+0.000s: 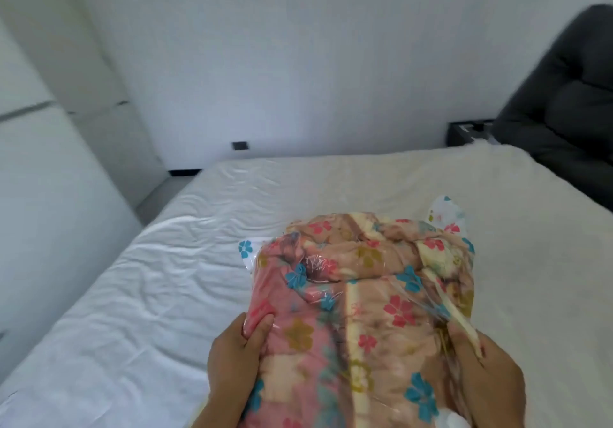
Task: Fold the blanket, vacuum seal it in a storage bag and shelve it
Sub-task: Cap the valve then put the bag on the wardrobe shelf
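Note:
A clear storage bag (361, 281) printed with red, blue and olive flowers is packed tight with a folded pink and cream blanket (381, 334). I hold the bundle above the bed, close to my body. My left hand (237, 358) grips its left side, thumb pressed into the plastic. My right hand (481, 371) grips the right side, fingers curled over a crease of the bag. The bag's empty corners stick out at the far left and far right. A white round part shows at the bundle's bottom edge.
The bed (159, 278) with a wrinkled white sheet and a cream fleece cover (431, 182) lies below. A dark padded headboard (570, 96) and a dark nightstand (467, 132) stand at right. White wardrobe doors (43, 162) line the left; a narrow floor gap runs beside them.

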